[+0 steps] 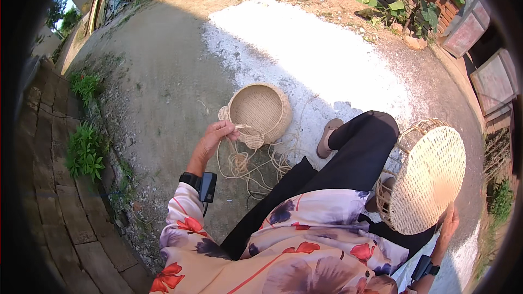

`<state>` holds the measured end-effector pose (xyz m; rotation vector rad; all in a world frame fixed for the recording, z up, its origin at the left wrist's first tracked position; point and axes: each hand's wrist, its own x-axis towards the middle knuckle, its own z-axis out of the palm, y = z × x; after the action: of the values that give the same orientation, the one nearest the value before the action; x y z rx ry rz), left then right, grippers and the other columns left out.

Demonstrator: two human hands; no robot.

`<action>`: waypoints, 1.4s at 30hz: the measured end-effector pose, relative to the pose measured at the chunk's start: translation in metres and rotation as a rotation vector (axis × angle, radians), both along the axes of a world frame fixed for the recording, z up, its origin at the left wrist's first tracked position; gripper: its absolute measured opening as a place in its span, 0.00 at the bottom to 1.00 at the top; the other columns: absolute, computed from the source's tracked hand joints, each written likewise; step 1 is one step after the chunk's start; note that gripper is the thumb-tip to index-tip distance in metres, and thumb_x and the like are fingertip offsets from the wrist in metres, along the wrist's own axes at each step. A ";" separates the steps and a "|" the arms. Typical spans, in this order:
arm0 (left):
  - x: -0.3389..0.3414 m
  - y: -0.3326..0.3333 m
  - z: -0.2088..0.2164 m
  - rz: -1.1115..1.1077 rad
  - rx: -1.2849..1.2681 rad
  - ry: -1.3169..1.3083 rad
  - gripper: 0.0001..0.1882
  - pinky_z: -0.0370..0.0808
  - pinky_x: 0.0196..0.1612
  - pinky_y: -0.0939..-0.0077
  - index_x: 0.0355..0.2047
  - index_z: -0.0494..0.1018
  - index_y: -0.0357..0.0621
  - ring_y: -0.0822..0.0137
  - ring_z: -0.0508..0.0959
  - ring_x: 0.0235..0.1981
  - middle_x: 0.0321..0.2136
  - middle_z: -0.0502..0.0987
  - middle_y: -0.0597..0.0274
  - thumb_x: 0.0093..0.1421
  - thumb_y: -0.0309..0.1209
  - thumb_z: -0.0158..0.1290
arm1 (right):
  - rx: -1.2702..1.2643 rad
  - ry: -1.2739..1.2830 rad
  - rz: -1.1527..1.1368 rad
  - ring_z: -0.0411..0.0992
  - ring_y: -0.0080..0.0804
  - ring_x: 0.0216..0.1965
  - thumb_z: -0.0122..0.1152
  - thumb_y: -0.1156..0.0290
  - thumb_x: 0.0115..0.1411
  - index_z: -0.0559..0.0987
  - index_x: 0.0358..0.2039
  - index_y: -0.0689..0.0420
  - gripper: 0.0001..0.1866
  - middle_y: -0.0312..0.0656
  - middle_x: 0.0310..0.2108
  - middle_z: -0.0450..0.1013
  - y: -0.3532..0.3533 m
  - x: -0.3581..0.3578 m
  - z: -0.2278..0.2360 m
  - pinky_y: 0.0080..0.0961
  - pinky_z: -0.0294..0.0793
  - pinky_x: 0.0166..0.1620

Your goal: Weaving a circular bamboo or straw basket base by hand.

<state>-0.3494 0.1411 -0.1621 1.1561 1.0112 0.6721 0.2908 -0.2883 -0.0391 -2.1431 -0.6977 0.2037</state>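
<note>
My left hand (220, 129) is closed in a pinch on a thin, pale strip with cord trailing from it. Just beyond it, a round, deep woven basket (278, 121) sits on the ground with its mouth up, small woven lobes at its near side. Loose tan cord (248, 170) lies tangled between the basket and my leg. On my right, a round wicker piece (425, 174) with a flat woven face and openwork sides is tilted on its edge. My right hand (449, 222) grips its lower right edge, its fingertips partly hidden.
My bent leg in dark trousers (359, 147) and a shoe (329, 136) stand between the basket and the wicker piece. White powdery material (305, 43) covers the ground ahead. A stone ledge (60, 185) with green plants (86, 152) runs along the left; leafy plants (400, 0) grow far right.
</note>
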 end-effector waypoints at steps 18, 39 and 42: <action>0.220 -0.123 0.190 -1.019 0.365 -0.352 0.08 0.74 0.34 0.75 0.36 0.77 0.40 0.70 0.79 0.31 0.30 0.80 0.62 0.63 0.32 0.56 | 0.091 1.379 0.737 0.72 0.18 0.24 0.47 0.46 0.69 0.79 0.39 0.61 0.27 0.37 0.28 0.76 0.178 -0.245 0.035 0.14 0.70 0.25; 0.268 -0.165 0.219 -0.635 1.388 0.031 0.19 0.74 0.37 0.68 0.51 0.72 0.44 0.57 0.78 0.34 0.44 0.75 0.50 0.61 0.35 0.58 | 0.691 1.154 0.593 0.71 0.16 0.21 0.57 0.76 0.64 0.74 0.46 0.61 0.10 0.43 0.33 0.77 0.086 -0.194 0.044 0.11 0.66 0.21; 0.261 -0.155 0.203 -1.014 0.348 0.228 0.15 0.70 0.34 0.76 0.41 0.77 0.39 0.71 0.74 0.30 0.28 0.76 0.63 0.67 0.40 0.51 | 0.696 1.071 0.554 0.69 0.15 0.21 0.58 0.73 0.64 0.74 0.47 0.61 0.11 0.41 0.34 0.77 0.074 -0.183 0.051 0.10 0.64 0.21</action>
<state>-0.0884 -0.0143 0.0405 1.8612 0.3713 -0.1150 0.1076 -0.2144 0.0124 -0.9071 -0.5507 1.1158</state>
